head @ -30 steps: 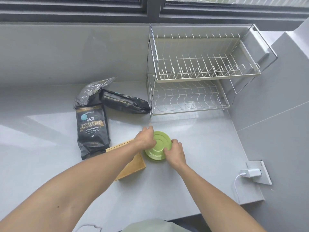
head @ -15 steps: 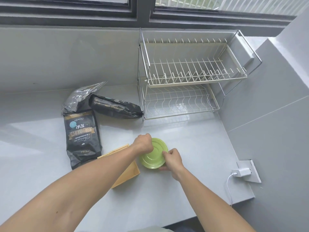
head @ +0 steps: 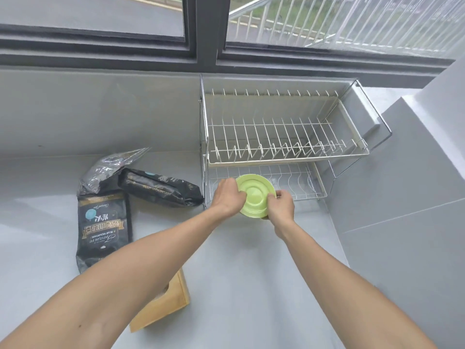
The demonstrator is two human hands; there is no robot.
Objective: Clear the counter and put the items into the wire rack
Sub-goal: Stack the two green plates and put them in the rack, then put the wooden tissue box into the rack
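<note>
Green plate [head: 255,195] gripped at both edges, underside up, tilted toward camera. Left hand [head: 227,196] clamped on left rim, fingers curled over the edge; right hand [head: 280,205] pinching lower right rim. Plate held off the counter [head: 251,273], directly in front of the lower tier of the wire rack [head: 284,137]; whether it touches the rack wires cannot be told. Upper tier above and beyond both hands, slots bare. Left of the left hand, near: black coffee bag [head: 161,186] lying on its side, end just beside the rack's corner post. Farther left and nearer the body: second black bag [head: 103,222] lying flat, label up, with crumpled silver foil bag [head: 108,170] beyond it. Below the left forearm, partly hidden: wooden box [head: 163,308] on the counter.
</note>
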